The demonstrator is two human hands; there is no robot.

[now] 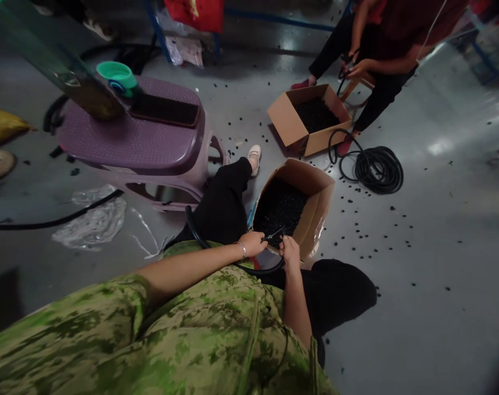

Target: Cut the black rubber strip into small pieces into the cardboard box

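My left hand (253,243), with a bracelet on the wrist, is closed on a thin dark cutting tool (274,235) that points toward my right hand. My right hand (289,250) is closed round the end of a black hose (257,270). The hose loops under my left arm and over my lap. Both hands hover at the near edge of an open cardboard box (317,206) filled with small black pieces (280,208). My leg in black trousers, with a white shoe (254,156), stretches out to the left of the box.
A purple plastic stool (142,142) carries a phone (165,109) and a green cup (117,75). Another person (381,60) sits beyond with a second box (286,118) of black pieces and a coiled black hose (375,169). Black bits and plastic wrap (93,222) litter the grey floor.
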